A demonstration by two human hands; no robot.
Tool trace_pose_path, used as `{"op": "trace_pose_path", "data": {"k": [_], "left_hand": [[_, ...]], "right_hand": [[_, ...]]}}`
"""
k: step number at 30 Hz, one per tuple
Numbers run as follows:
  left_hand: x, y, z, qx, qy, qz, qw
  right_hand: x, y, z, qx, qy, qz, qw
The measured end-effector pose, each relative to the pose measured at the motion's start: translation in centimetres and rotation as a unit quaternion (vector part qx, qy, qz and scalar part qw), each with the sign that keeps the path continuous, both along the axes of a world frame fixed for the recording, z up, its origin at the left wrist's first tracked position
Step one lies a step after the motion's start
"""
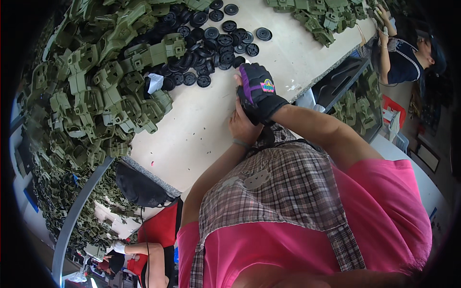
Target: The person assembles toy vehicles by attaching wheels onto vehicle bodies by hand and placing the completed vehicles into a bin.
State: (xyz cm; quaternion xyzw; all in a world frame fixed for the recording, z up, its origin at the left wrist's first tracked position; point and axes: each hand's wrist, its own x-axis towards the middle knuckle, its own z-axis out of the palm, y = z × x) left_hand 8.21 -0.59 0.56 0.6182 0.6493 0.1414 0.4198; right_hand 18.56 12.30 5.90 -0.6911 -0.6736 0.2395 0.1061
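Observation:
My right hand (258, 89) wears a black and purple glove with a bright emblem on its back. It is over the pale table, near the black wheels (225, 41). A bare fingertip shows at the glove's left edge, but the other fingers are hidden beneath the hand. My left hand (244, 126) is bare and closed against the glove's palm side and cuff, gripping it near the wrist. Many olive-green moulded plastic parts (110, 89) are heaped to the left of the wheels.
A crumpled white scrap (154, 83) lies among the green parts. More green parts (326, 19) sit at the far edge, and others fill a dark crate (357, 98) at right. A black bag (141, 185) hangs by the table's edge. Co-workers sit at upper right and lower left.

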Motion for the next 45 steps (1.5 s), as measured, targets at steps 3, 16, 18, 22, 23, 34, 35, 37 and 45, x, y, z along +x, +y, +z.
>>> {"op": "trace_pose_path", "data": {"k": [3, 16, 18, 22, 23, 34, 35, 37, 45], "left_hand": [[0.2, -0.1, 0.2, 0.057, 0.010, 0.019, 0.998], [-9.6, 4.4, 0.5, -0.456, -0.643, 0.022, 0.614], [-11.1, 5.2, -1.4, -0.485, -0.611, 0.039, 0.624], [-14.1, 7.1, -0.9, -0.160, -0.227, 0.019, 0.960], [-14.4, 7.3, -0.3, -0.080, -0.137, 0.014, 0.987], [-7.4, 3.3, 2.6, 0.072, 0.150, -0.097, 0.981], [-7.6, 3.3, 2.7, 0.074, 0.154, -0.120, 0.978], [-8.2, 3.0, 2.7, 0.075, 0.155, -0.124, 0.977], [-6.6, 2.3, 3.1, 0.079, 0.156, -0.131, 0.976]], "right_hand": [[0.0, -0.5, -0.6, 0.019, 0.021, -0.058, 0.998], [7.6, -2.4, -1.7, -0.385, 0.525, -0.012, 0.759], [7.4, -3.4, -2.0, -0.386, 0.578, -0.058, 0.716], [7.8, -4.5, -0.4, -0.348, 0.408, -0.172, 0.826], [7.3, -4.3, 0.3, -0.361, 0.402, -0.208, 0.815], [4.6, 4.4, -1.3, 0.106, 0.049, 0.145, 0.983], [4.3, 4.6, -2.0, 0.085, 0.016, 0.155, 0.984], [3.8, 4.8, -2.0, 0.064, -0.015, 0.171, 0.983], [8.9, 0.9, -1.4, -0.118, 0.377, 0.057, 0.917]]}}
